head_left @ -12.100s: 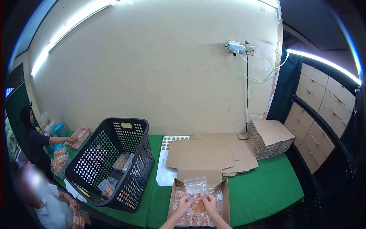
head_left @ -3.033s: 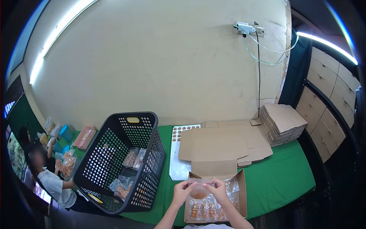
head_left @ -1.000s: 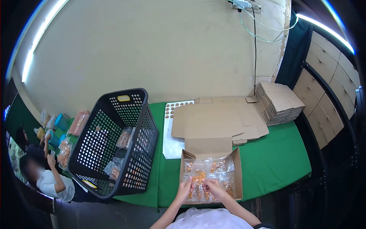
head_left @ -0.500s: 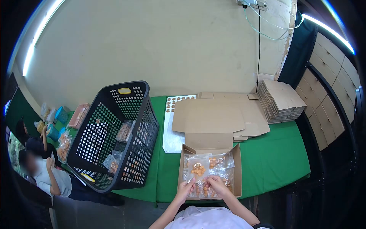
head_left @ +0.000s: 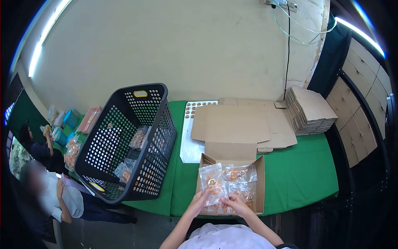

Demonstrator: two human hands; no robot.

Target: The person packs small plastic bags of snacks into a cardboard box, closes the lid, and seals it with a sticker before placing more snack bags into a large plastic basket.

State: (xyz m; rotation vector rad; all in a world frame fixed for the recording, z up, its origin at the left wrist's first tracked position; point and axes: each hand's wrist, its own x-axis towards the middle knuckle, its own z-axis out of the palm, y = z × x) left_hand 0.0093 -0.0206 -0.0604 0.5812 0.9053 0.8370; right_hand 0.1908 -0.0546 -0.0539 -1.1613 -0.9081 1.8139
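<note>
Clear plastic bag [head_left: 214,185] with orange bits and a round sticker, held up over the left part of an open cardboard box [head_left: 260,184]. Its long axis is pointed away from the body, far end leaned a touch to the left. The left edge is gripped by the left hand [head_left: 199,202], thumb laid on top, and the near right corner looks pinched by the right hand [head_left: 236,204]. So most of the bag is stretched out forward of both grips, and its middle is closer to the left hand tbh

Now the annoying bits: the left fingers are mostly hidden under the bag, and the sticker's print can't be read. The packed bags [head_left: 241,174] are partly covered by the held one, so whether they're being touched by it can't be told. The box's near edge is partly blocked by the hands too
</note>
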